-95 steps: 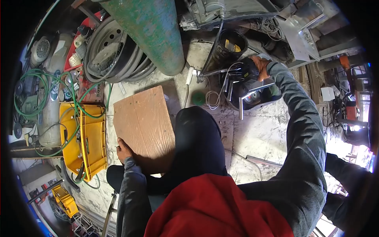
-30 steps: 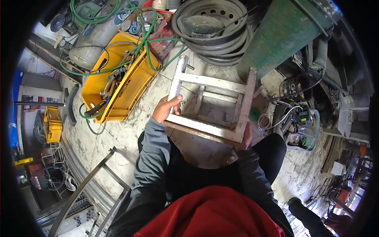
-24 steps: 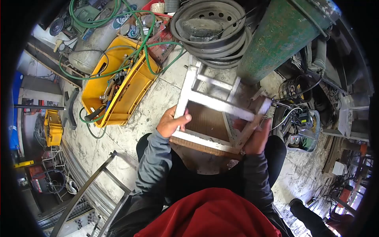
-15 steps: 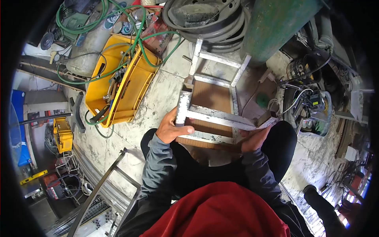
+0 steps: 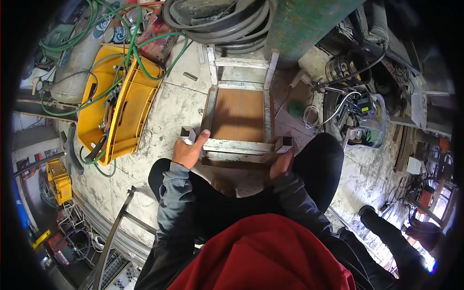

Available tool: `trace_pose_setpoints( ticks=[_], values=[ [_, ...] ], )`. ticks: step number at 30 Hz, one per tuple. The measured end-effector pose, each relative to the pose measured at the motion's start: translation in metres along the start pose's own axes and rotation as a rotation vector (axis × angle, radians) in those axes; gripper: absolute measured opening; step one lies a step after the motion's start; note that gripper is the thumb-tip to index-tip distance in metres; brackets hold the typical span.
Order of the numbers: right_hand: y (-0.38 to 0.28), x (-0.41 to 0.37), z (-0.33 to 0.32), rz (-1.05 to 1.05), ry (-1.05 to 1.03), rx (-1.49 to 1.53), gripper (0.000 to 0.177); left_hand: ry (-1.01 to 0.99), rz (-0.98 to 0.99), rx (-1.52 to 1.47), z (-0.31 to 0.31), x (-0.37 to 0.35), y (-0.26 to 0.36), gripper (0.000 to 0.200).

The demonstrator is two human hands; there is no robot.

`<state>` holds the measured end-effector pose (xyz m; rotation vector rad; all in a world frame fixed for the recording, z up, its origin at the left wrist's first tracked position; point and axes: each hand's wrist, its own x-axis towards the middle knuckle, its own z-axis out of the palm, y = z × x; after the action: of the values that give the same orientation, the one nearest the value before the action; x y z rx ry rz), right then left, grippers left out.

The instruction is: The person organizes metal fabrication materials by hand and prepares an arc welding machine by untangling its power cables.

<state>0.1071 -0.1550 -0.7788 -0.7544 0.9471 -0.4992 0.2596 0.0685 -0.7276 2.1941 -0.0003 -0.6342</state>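
Note:
A chipped white metal piece of square tubing (image 5: 239, 145) lies level across the near end of a white metal frame with a brown wooden panel (image 5: 239, 113). Open tube ends face up at both of its sides. My left hand (image 5: 187, 152) grips its left end, thumb along the top by the panel's corner. Around the right end, my right hand (image 5: 282, 164) is closed, its fingers partly hidden under the tube. Both hands are between my knees, close to the panel's near edge.
A yellow bin (image 5: 121, 106) with tools and a green hose stands to the left. Wheel rims (image 5: 222, 26) and a green cylinder (image 5: 309, 29) are beyond the frame. At right sits a tub of tools (image 5: 360, 121). Another person's dark sleeve (image 5: 386, 237) shows at lower right.
The tubing piece, slanted before, has been turned and now sits square to the panelled frame, its tube ends facing up. Both hands moved with it; the whole view shifted.

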Motion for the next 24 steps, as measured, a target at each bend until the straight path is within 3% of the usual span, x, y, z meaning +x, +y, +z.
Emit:
trace_pose_setpoints(
  ticks=[1, 3, 5, 8, 9, 12, 13, 16, 22, 24],
  values=[
    [-0.006, -0.004, 0.005, 0.078, 0.053, -0.006, 0.037, -0.024, -0.025, -0.042, 0.0, -0.005, 0.007, 0.037],
    [-0.002, -0.005, 0.005, 0.171, 0.106, -0.005, 0.039, -0.045, -0.047, -0.076, 0.004, -0.008, 0.003, 0.038],
    [0.008, -0.001, -0.004, 0.125, 0.086, 0.038, 0.042, -0.078, -0.179, -0.087, 0.002, -0.013, 0.008, 0.039],
    [0.0, -0.004, 0.003, 0.114, 0.115, 0.007, 0.044, -0.006, -0.041, -0.18, 0.01, -0.009, -0.004, 0.045],
    [-0.003, -0.005, 0.006, 0.12, 0.101, 0.008, 0.044, -0.044, -0.075, -0.182, 0.006, -0.01, 0.003, 0.037],
    [-0.004, -0.006, 0.009, 0.092, 0.171, -0.037, 0.045, -0.048, -0.125, -0.071, 0.004, -0.011, 0.004, 0.047],
    [-0.001, -0.005, 0.007, 0.101, 0.153, -0.045, 0.045, -0.035, -0.059, -0.069, 0.004, -0.009, 0.003, 0.049],
    [0.013, 0.01, -0.011, 0.11, 0.064, 0.036, 0.042, -0.017, -0.117, -0.025, -0.003, -0.015, 0.016, 0.05],
    [0.018, 0.012, -0.027, 0.139, 0.025, 0.031, 0.045, -0.103, -0.069, 0.133, -0.008, -0.013, 0.018, 0.055],
    [0.02, 0.012, -0.029, 0.151, 0.007, 0.051, 0.042, -0.174, -0.141, 0.153, -0.014, -0.017, 0.027, 0.058]
  ],
)
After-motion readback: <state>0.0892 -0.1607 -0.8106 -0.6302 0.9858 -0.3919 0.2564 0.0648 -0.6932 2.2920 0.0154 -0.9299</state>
